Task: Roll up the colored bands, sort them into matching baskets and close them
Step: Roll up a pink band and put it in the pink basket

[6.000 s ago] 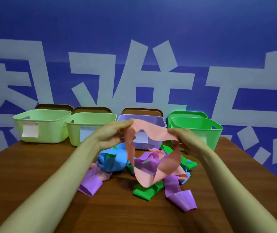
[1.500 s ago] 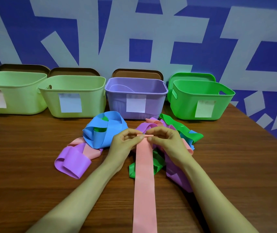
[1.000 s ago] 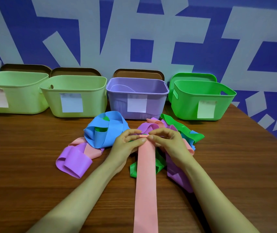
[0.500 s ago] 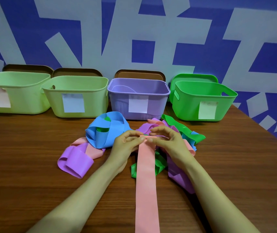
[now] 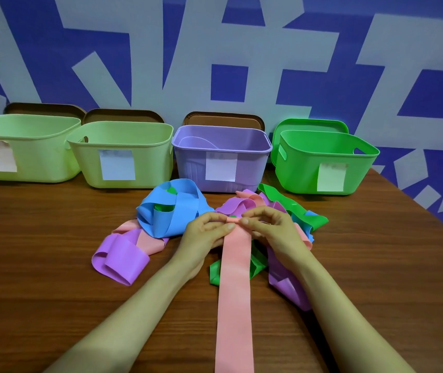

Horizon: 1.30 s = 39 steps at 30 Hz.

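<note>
Both hands are on it: the left hand (image 5: 206, 232) and right hand (image 5: 274, 227) pinch the far end of the pink band (image 5: 235, 278), curled into a tiny roll, its length lying flat along the bench (image 5: 53, 265) toward the person. Loose bands (image 5: 172, 208) are heaped before four open baskets (image 5: 221, 157).
</note>
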Motion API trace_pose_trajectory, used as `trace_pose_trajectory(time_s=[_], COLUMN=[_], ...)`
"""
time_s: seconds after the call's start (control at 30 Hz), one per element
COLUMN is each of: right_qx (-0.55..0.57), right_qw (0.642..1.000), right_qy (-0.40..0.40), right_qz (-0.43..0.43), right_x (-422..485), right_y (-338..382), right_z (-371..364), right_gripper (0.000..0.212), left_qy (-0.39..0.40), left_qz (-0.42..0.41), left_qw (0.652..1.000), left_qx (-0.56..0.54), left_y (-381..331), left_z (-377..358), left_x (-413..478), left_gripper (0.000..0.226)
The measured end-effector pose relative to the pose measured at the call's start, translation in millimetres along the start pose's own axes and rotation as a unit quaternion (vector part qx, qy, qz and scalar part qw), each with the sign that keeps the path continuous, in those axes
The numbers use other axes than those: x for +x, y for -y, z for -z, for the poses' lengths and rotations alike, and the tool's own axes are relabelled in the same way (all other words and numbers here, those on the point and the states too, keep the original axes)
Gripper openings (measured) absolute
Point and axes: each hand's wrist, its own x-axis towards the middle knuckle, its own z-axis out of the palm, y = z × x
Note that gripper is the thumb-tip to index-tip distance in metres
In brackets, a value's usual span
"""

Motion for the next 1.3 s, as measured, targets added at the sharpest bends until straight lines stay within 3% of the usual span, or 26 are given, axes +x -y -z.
trace_pose_trajectory(time_s=[0.13,0.5,0.7,0.83,0.93,1.13,1.3], right_qx=[-0.007,-0.026,-0.044,-0.034,-0.059,-0.008,-0.013], right_qw=[1.000,0.999,0.999,0.998,0.997,1.000,0.999], right_qy=[-0.002,0.024,0.028,0.034,0.041,0.022,0.024], right_qz=[0.018,0.040,0.010,-0.041,-0.022,0.012,0.028], right_x=[-1.4,0.3,-3.5,-2.3,-2.6,-1.6,0.4], right_y=[2.0,1.0,2.5,3.4,2.2,1.4,0.2], right_z=[-0.3,-1.7,-4.6,-6.7,-5.3,-1.7,-0.1], right_gripper=[0.015,0.031,0.014,0.016,0.011,0.005,0.012], left_qy=[0.015,-0.021,-0.024,-0.016,-0.010,-0.011,0.001], left_qz=[-0.003,-0.033,-0.080,-0.096,-0.104,-0.046,-0.022], left_qw=[1.000,0.999,0.996,0.995,0.994,0.998,1.000], left_qx=[0.015,0.001,0.012,0.007,0.018,0.047,0.008], left_y=[-1.2,0.7,-0.3,-1.8,-1.9,0.9,-2.7], left_z=[0.8,-0.1,2.9,3.3,3.3,0.8,-1.0], left_x=[-0.3,0.9,0.0,0.6,-0.5,-0.7,-2.0], left_gripper=[0.024,0.011,0.013,0.023,0.024,0.018,0.023])
